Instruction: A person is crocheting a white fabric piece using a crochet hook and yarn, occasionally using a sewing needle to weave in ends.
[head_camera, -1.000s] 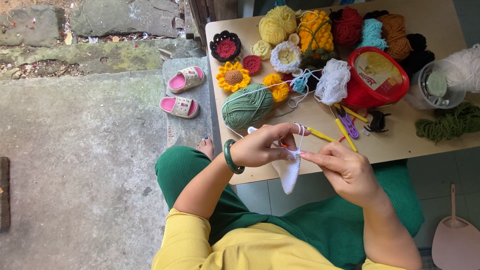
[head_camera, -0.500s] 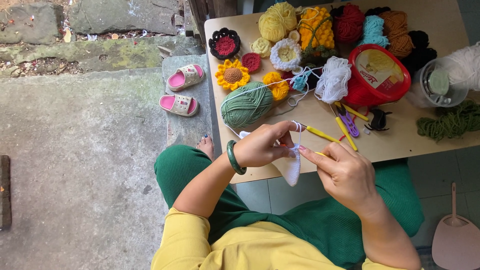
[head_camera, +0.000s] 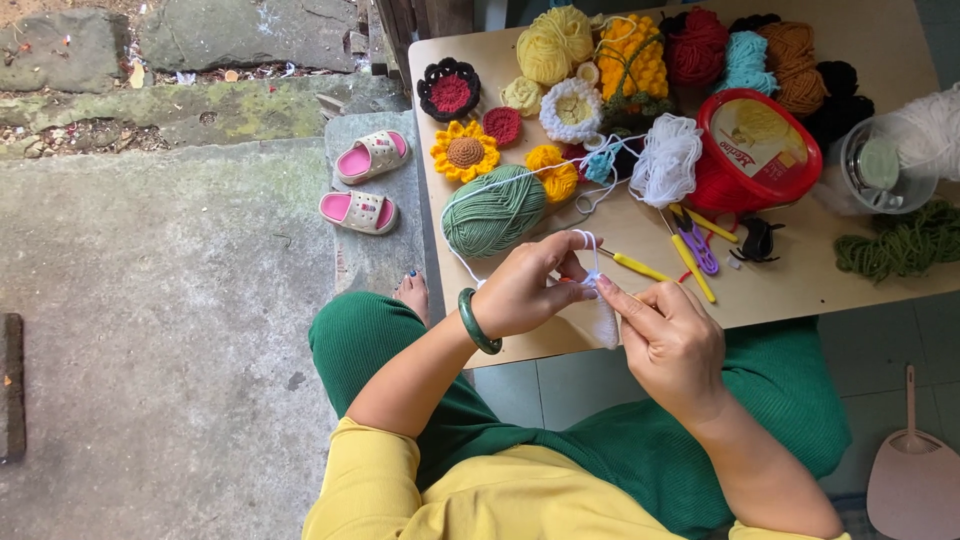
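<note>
Where both hands (head_camera: 600, 300) meet: white crochet piece (head_camera: 603, 318).

Soft, matt white yarn (head_camera: 603, 318) forms a small crocheted piece between bare hands above a smooth, pale wooden counter (head_camera: 800, 285); a fuzzy green wool ball (head_camera: 494, 210), a glossy red plastic tub (head_camera: 757, 150) and rough, mossy concrete floor (head_camera: 150, 300) surround it.

Two hands, the left (head_camera: 525, 290) and the right (head_camera: 668, 340), are working beside one green yarn ball (head_camera: 494, 210). Behind that ball, one sunflower piece (head_camera: 464, 152) and one red tub (head_camera: 757, 150) are sitting. Left of it, two pink sandals (head_camera: 365, 185) are lying. Right of it, two yellow hooks (head_camera: 690, 265) are resting.
</note>
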